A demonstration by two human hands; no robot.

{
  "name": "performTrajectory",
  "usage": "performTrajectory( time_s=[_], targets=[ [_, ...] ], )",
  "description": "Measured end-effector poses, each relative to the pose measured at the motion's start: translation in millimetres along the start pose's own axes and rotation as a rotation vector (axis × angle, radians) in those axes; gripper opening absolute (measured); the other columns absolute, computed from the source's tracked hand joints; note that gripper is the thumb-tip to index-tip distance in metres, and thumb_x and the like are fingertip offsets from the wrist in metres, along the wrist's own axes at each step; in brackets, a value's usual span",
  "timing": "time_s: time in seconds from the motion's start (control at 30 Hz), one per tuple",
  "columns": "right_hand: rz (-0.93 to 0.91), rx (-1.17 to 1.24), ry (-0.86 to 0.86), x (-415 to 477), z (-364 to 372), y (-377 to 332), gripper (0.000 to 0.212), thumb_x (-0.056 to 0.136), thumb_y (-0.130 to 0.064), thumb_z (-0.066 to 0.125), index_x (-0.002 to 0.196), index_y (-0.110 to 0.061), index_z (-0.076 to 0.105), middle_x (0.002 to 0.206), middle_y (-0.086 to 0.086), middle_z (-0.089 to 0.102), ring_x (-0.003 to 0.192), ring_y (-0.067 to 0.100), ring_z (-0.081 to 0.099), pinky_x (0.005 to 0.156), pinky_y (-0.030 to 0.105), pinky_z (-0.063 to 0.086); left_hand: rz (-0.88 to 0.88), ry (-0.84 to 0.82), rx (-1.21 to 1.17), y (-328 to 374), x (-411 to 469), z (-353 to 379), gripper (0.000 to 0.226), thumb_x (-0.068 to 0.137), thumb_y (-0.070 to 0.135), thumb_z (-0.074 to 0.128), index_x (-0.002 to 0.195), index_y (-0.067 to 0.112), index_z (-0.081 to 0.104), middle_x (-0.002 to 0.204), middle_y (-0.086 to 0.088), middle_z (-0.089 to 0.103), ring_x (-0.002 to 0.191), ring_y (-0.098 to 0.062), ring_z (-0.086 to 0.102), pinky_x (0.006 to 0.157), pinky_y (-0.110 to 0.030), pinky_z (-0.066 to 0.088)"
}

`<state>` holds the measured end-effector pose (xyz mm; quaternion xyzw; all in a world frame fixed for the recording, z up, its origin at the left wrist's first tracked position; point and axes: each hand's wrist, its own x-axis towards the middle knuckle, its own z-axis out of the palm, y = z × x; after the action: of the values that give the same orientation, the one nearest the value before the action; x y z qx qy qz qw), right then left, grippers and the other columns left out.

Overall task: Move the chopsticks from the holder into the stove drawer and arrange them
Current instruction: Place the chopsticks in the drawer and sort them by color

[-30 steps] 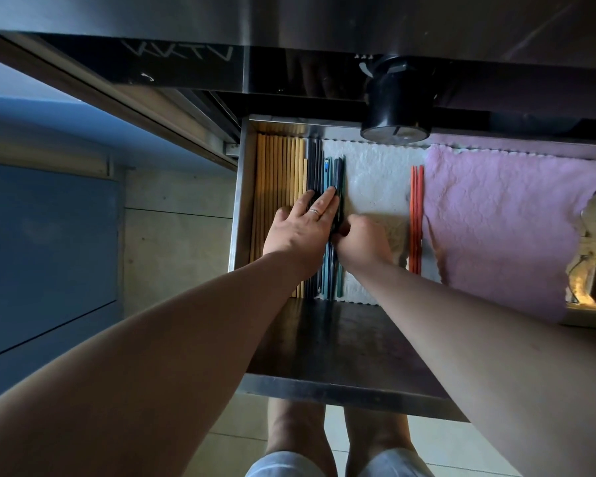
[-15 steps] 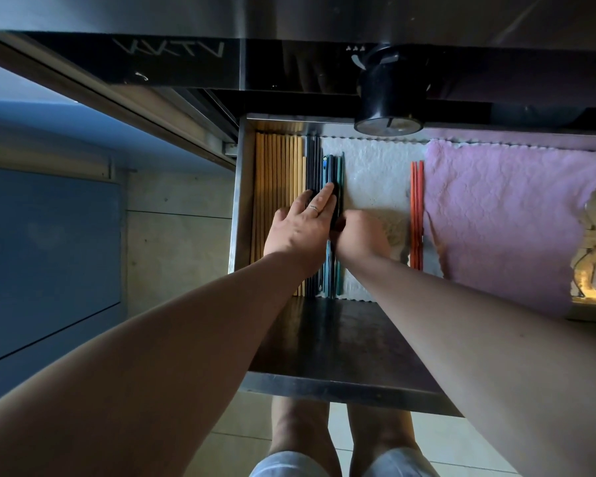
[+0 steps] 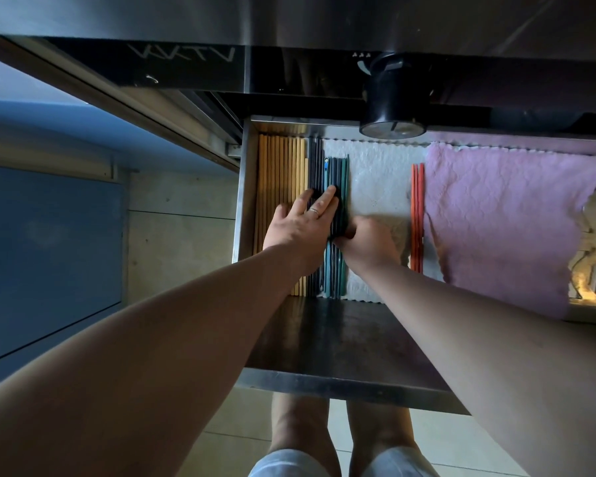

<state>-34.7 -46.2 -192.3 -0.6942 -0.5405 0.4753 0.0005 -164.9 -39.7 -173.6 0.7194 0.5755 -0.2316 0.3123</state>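
While the stove drawer (image 3: pixel 241 201) stands pulled out, wooden chopsticks (image 3: pixel 279 173) lie in a row against its left wall. Dark chopsticks (image 3: pixel 314 166) and then teal chopsticks (image 3: pixel 339 173) lie farther toward the drawer's middle, all parallel to that wall. The left hand (image 3: pixel 300 228), fingers straight and released, presses flat on the dark chopsticks midway along the drawer. The right hand (image 3: pixel 369 239) is curled, knuckles up, against the teal chopsticks; its fingertips are hidden, so a grasp cannot be told. Right of the drawer's middle lie a white liner (image 3: pixel 375 173), orange chopsticks (image 3: pixel 417 201) and a pink cloth (image 3: pixel 503 215). A black knob (image 3: pixel 393 108) overhangs the drawer's back edge.
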Motion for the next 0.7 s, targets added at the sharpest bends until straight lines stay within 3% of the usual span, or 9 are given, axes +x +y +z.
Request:
performTrajectory(
  time_s=[0.1, 0.2, 0.5, 0.6, 0.7],
  targets=[
    [-0.034, -0.018, 0.054, -1, -1, 6, 0.010, 0.088, -0.019, 0.062, 0.085, -0.010, 0.058, 0.067, -0.001, 0.058, 0.059, 0.015, 0.055, 0.048, 0.028, 0.038, 0.021, -0.017, 0.022, 0, -6, 7, 0.085, 0.093, 0.007, 0.045, 0.156, 0.025, -0.010, 0.159, 0.013, -0.026, 0.149, -0.018, -0.018, 0.120, -0.051, 0.008],
    [-0.052, -0.021, 0.120, 2, -2, 14, 0.003, 0.085, -0.010, 0.057, 0.088, -0.009, 0.058, 0.077, 0.007, 0.064, 0.070, 0.025, 0.059, 0.060, 0.036, 0.048, 0.016, -0.034, 0.018, 4, -6, 11, 0.084, 0.094, 0.008, 0.043, 0.155, 0.024, -0.011, 0.159, 0.012, -0.027, 0.148, -0.017, -0.021, 0.121, -0.049, 0.002],
    [-0.118, 0.026, 0.089, -1, -7, 22, 0.029, 0.083, 0.000, 0.052, 0.108, -0.002, 0.065, 0.099, 0.016, 0.068, 0.095, 0.030, 0.061, 0.083, 0.035, 0.050, 0.018, -0.061, -0.018, 14, -2, 12, 0.086, 0.092, 0.002, 0.043, 0.155, 0.017, -0.014, 0.157, 0.005, -0.033, 0.148, -0.015, -0.021, 0.122, -0.041, -0.003],
    [-0.095, 0.035, 0.076, -7, -18, 27, 0.035, 0.087, -0.002, 0.053, 0.120, -0.003, 0.062, 0.113, 0.014, 0.066, 0.107, 0.027, 0.060, 0.085, 0.023, 0.042, -0.002, -0.025, -0.050, 20, -5, 8, 0.084, 0.091, 0.003, 0.043, 0.156, 0.017, -0.007, 0.161, 0.003, -0.025, 0.149, -0.017, -0.017, 0.122, -0.044, -0.002],
    [-0.060, 0.037, 0.134, -13, -36, 40, 0.033, 0.086, -0.003, 0.053, 0.117, -0.008, 0.064, 0.113, 0.008, 0.067, 0.108, 0.023, 0.060, 0.088, 0.022, 0.042, 0.018, 0.065, -0.104, 34, -11, 9, 0.073, 0.091, 0.005, 0.044, 0.156, 0.021, 0.014, 0.165, -0.001, -0.003, 0.151, -0.022, -0.003, 0.122, -0.043, 0.008]
  ],
)
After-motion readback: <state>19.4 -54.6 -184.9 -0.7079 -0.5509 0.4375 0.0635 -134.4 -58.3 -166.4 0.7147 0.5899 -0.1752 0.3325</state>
